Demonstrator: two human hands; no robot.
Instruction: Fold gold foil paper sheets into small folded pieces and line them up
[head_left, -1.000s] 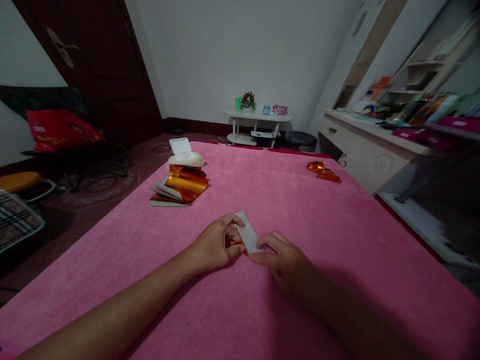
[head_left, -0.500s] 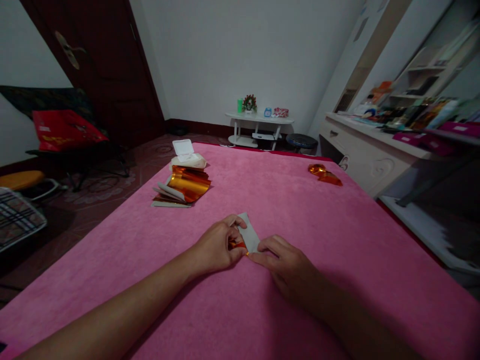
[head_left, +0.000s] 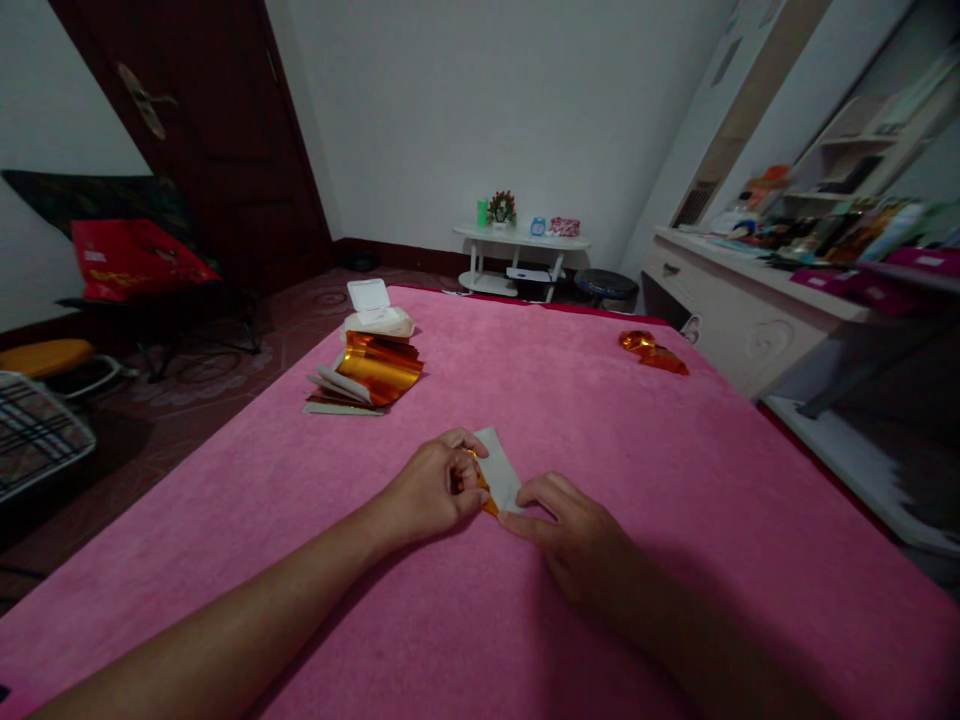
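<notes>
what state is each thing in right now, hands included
left hand: pinching the sheet
right hand: fingertips at the sheet's near corner
sheet: grey face showing, gold along its left edge
foil stack: curled, edges fanned
white lid: open
foil pieces: bent, not flat
door: looks shut

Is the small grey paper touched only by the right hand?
No, the left hand also holds the grey paper, while the right hand touches its near edge.
</notes>
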